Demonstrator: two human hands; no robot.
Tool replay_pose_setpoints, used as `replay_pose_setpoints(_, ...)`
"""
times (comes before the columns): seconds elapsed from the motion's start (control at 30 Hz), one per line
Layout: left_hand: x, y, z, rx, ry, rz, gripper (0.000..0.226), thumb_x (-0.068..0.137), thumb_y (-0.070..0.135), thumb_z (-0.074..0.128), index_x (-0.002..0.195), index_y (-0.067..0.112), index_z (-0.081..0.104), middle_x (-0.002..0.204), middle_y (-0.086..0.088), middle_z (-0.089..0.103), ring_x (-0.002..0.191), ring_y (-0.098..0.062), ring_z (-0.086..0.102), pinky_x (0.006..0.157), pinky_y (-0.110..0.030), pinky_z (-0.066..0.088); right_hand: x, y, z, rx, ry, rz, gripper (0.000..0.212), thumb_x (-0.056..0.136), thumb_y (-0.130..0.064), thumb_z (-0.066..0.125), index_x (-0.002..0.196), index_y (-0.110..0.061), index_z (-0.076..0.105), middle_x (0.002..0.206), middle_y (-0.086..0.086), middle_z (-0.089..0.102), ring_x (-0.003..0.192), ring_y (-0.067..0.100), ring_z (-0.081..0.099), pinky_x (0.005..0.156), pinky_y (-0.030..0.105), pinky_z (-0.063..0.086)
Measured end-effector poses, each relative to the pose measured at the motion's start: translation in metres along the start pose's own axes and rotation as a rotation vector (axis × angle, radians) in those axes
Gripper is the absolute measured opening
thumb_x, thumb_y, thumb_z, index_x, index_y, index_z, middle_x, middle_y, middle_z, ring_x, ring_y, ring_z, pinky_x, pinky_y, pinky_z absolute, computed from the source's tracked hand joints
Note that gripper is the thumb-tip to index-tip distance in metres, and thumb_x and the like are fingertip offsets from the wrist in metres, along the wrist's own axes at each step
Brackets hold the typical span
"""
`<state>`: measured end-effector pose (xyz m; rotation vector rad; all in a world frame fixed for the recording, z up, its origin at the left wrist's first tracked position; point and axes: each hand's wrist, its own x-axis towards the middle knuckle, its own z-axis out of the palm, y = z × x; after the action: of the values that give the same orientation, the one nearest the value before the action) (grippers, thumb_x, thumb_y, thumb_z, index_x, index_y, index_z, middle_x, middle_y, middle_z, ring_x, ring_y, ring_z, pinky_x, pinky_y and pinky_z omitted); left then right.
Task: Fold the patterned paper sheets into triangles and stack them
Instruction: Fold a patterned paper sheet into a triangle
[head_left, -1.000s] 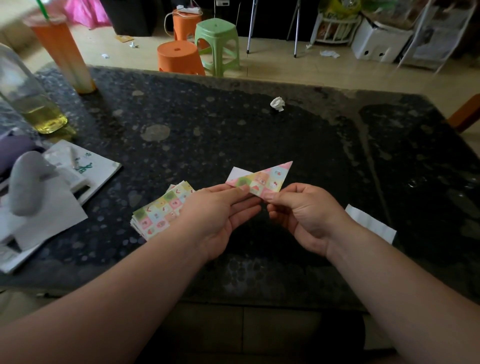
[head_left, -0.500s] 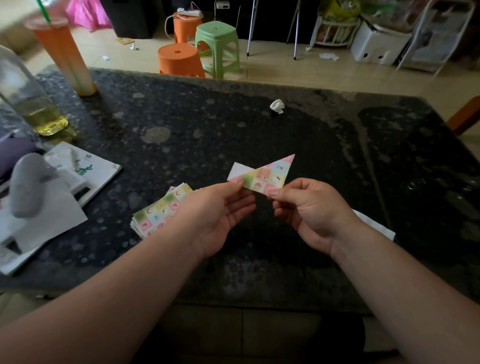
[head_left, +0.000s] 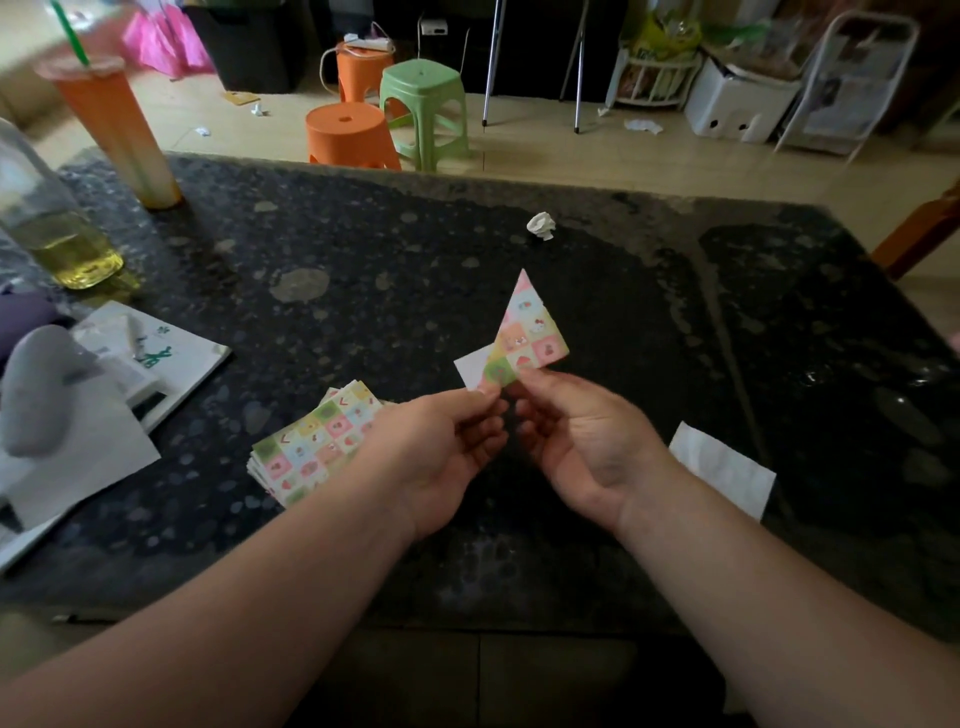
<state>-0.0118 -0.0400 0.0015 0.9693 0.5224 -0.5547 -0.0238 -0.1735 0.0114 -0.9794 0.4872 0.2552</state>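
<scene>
A patterned paper folded into a triangle (head_left: 527, 332) is held above the dark stone table (head_left: 415, 291), its tip pointing up and a white flap showing at its lower left. My left hand (head_left: 441, 447) pinches its bottom corner from the left. From the right, my right hand (head_left: 576, 436) pinches the same lower edge. A stack of flat patterned sheets (head_left: 311, 441) lies on the table just left of my left hand, partly hidden by my wrist.
A white paper piece (head_left: 722, 467) lies right of my right wrist. A crumpled paper ball (head_left: 541, 226) sits farther back. At the left stand an orange drink cup (head_left: 117, 130), a bottle (head_left: 47, 223), white papers (head_left: 78, 452) and a booklet (head_left: 176, 358). Stools stand beyond the table.
The folded triangle has been turned from lying nearly sideways to pointing up, and both hands have risen slightly with it.
</scene>
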Motion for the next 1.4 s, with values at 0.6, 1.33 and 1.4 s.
replay_pose_setpoints(0.6,-0.009,0.002,0.005,0.044,0.015,0.031,0.007,0.093,0.000,0.063,0.090,-0.002,0.069,0.066,-0.007,0.067,0.053,-0.010,0.061,0.057,-0.025,0.056,0.011,-0.016,-0.013,-0.081,0.114,-0.153,0.007,0.091,-0.003,0.071,0.084,-0.002,0.070,0.059,-0.001,0.053,0.049,0.006,0.042,0.050,0.021,0.036)
replay_pose_setpoints(1.33,-0.007,0.005,-0.004,0.244,0.041,0.136,0.013,0.095,0.005,0.066,0.084,-0.002,0.069,0.069,-0.012,0.068,0.056,-0.015,0.062,0.058,-0.030,0.056,0.005,-0.033,-0.036,-0.609,-0.047,-0.061,0.021,0.092,-0.015,0.075,0.076,-0.004,0.068,0.063,0.005,0.060,0.051,0.010,0.045,0.043,0.021,0.035)
replay_pose_setpoints(1.4,-0.008,0.006,-0.005,0.261,0.070,0.197,0.014,0.092,0.003,0.068,0.079,-0.001,0.068,0.065,-0.010,0.067,0.053,-0.014,0.059,0.057,-0.029,0.055,0.005,-0.033,-0.035,-0.626,-0.055,-0.052,0.021,0.092,-0.016,0.075,0.077,-0.003,0.067,0.063,0.005,0.059,0.050,0.010,0.044,0.043,0.021,0.034)
